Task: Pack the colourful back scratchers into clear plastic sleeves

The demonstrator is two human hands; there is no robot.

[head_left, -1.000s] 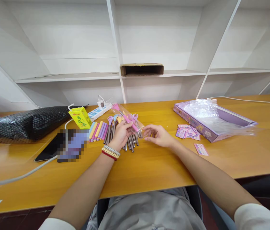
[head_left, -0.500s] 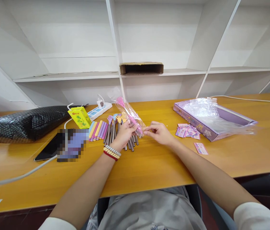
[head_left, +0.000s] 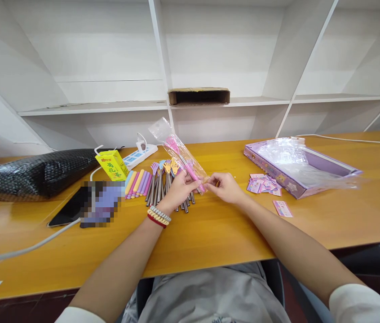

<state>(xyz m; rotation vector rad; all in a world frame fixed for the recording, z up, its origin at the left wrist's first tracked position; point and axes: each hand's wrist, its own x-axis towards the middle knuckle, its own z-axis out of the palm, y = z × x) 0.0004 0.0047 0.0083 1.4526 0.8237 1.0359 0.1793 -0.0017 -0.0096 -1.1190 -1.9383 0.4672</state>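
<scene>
My left hand (head_left: 180, 190) is closed round the lower part of a pink back scratcher (head_left: 190, 169) inside a clear plastic bag (head_left: 161, 130). The scratcher's hand-shaped head points up and to the left, and the bag reaches past it. At the bag's lower end my right hand (head_left: 225, 186) pinches the plastic between thumb and fingers. Under and beside my left hand lie several back scratchers (head_left: 159, 188) with metal rods and coloured hand-shaped heads. Left of these is a row of coloured handle sleeves (head_left: 138, 183).
Small printed cards (head_left: 264, 185) lie right of my hands, with one single card (head_left: 282, 208) nearer me. Behind them sits a purple box (head_left: 296, 188) with clear bags (head_left: 280, 152). A yellow drink carton (head_left: 112, 164), power strip (head_left: 139, 154) and black bubble-wrap parcel (head_left: 38, 172) are at left.
The bagged back scratcher has shifted slightly, its head now lower and nearer the bag's middle. The upper end of the bag shows more fully. Both hands have moved slightly right.
</scene>
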